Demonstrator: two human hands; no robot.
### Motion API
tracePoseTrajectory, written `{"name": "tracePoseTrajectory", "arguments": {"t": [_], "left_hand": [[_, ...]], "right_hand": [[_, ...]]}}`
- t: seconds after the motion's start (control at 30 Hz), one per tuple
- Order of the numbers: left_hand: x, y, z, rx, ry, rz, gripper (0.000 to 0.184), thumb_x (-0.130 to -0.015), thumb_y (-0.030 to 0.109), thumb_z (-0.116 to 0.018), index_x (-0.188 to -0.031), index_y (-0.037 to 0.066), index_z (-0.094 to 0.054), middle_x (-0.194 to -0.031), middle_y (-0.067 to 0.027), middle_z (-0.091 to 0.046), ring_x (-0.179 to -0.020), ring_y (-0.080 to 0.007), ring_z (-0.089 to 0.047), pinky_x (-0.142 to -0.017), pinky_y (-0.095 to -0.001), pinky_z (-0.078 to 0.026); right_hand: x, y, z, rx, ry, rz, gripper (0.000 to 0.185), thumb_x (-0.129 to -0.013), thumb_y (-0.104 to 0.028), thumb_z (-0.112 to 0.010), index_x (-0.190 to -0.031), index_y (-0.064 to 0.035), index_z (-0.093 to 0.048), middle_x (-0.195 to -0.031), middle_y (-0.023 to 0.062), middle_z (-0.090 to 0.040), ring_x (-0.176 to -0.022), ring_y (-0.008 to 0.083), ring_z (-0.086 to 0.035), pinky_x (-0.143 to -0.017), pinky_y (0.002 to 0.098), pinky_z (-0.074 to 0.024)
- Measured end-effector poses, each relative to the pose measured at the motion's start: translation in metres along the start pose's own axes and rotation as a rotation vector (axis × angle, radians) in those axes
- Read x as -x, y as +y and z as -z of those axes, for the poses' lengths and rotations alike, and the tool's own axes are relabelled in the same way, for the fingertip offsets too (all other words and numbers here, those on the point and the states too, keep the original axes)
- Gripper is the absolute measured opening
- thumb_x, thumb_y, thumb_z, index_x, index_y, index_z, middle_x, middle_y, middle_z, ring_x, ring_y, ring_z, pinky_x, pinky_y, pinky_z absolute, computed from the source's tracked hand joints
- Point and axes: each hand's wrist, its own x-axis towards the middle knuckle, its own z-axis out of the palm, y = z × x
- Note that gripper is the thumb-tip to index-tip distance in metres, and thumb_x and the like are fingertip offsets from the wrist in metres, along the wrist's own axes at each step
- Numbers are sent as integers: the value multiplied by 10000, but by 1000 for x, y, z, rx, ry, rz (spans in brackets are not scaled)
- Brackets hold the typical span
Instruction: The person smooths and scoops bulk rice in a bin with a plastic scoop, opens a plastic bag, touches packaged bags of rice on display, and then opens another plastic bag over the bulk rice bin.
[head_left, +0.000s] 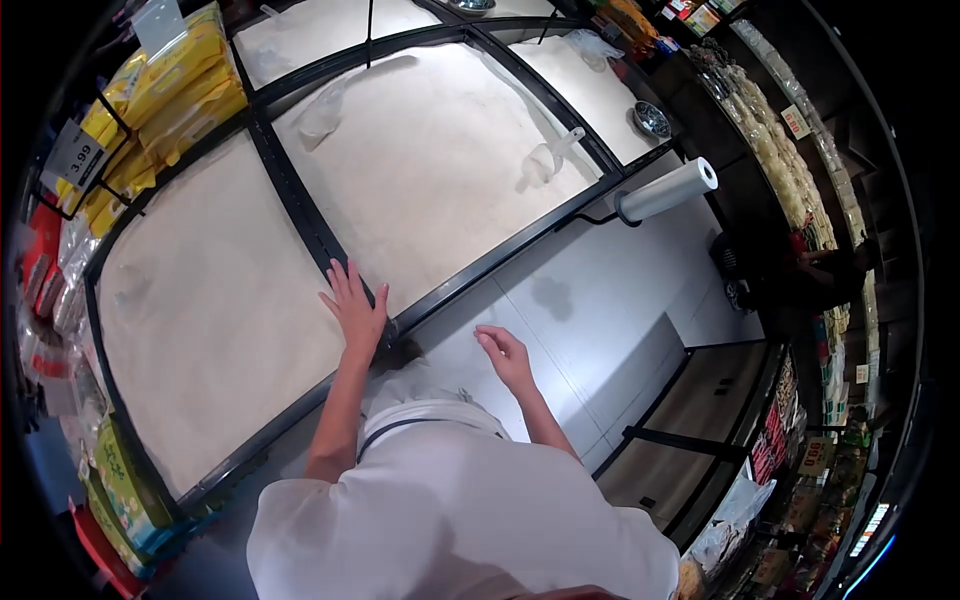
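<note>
**L hand [352, 305] at divider [290, 195], R hand [508, 360] off to the side**

Biggest first: the middle bin [490, 268] is straight ahead, full of pale grain [420, 170]; the left bin [262, 437] sits to its L, full too. Pale floor [570, 300] shows to the R, w/ a plastic roll [665, 192] on a bracket nr the middle bin's far R corner.

Key relation: divider btwn the two bins. Its long axis runs fwd and a bit L, away from me, and its near end meets the front rim right by my L hand. So L is the nearer hand; R is well apart from it, to the R, seen against the floor.

Grip: L is open, fingers spread, palm down, holding nothing; it looks to be resting on the divider, but can't tell for sure re contact. R has fingers bent twd the thumb, nothing visible in it; palm's hidden, so can't tell if it's fully closed.

Smallest: a clear scoop [543, 165] lies in the middle bin's far R part, handle up-R, nearer R than L.
</note>
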Motion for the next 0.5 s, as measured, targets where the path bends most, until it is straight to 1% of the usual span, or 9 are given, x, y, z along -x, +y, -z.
{"name": "tracePoseTrajectory", "arguments": {"t": [0.07, 0.1, 0.2, 0.27, 0.33, 0.4, 0.47, 0.5], "left_hand": [[-18, 4, -18, 0, 26, 19, 824, -932, 461, -585, -1546, 28, -248, -1633, -223, -124, -1509, -401, -115, -1152, -661, -47], [-25, 4, -28, -38, 23, 37, 843, -924, 460, -598, -1540, 5, -247, -1627, -241, -125, -1507, -409, -112, -1160, -646, -59], [-40, 5, -45, -86, 7, 73, 856, -909, 448, -617, -1533, -11, -253, -1620, -253, -134, -1504, -418, -114, -1168, -631, -73], [-43, 2, -52, -158, 2, 54, 867, -897, 431, -634, -1527, -26, -254, -1617, -256, -141, -1502, -418, -120, -1178, -608, -88], [-44, 2, -50, -214, 1, 56, 875, -885, 415, -648, -1523, -38, -255, -1615, -255, -148, -1501, -416, -127, -1187, -586, -103], [-44, 8, -47, -233, -7, 65, 882, -875, 399, -659, -1520, -46, -254, -1614, -250, -156, -1499, -413, -135, -1195, -565, -118], [-45, 15, -44, -258, 0, 87, 876, -878, 377, -661, -1523, -46, -244, -1613, -244, -165, -1497, -402, -153, -1200, -541, -138], [-46, 17, -43, -269, 3, 103, 873, -882, 373, -657, -1524, -45, -240, -1613, -242, -167, -1498, -398, -157, -1201, -536, -140]], "right_hand": [[-38, -4, 18, 54, -22, 38, 276, -992, -194, -618, -1196, -12, -657, -1108, 79, -708, -1044, 141, -650, -920, 265, -492], [-57, -10, 27, 91, -22, 28, 298, -995, -212, -613, -1206, -5, -652, -1112, 82, -705, -1029, 139, -651, -905, 265, -496], [-107, -18, 47, -108, 50, -23, 309, -997, -242, -613, -1194, -9, -664, -1090, 80, -708, -918, 139, -648, -836, 252, -505], [-135, -26, 62, -143, 96, -41, 361, -1015, -288, -580, -1216, 5, -645, -1095, 90, -705, -937, 149, -648, -845, 265, -512], [-164, -25, 80, -268, 132, -112, 407, -1028, -343, -543, -1241, -5, -626, -1107, 98, -691, -972, 157, -647, -868, 286, -520], [-194, -20, 103, -387, 159, -155, 445, -1035, -367, -521, -1302, -13, -567, -1138, 111, -674, -968, 164, -644, -869, 297, -533], [-228, -17, 126, -527, 248, -171, 477, -1047, -363, -490, -1360, -4, -488, -1157, 157, -663, -946, 181, -654, -845, 299, -553], [-247, -14, 138, -593, 306, -177, 507, -1046, -378, -483, -1409, -31, -418, -1202, 199, -636, -976, 222, -660, -852, 321, -563]]}}
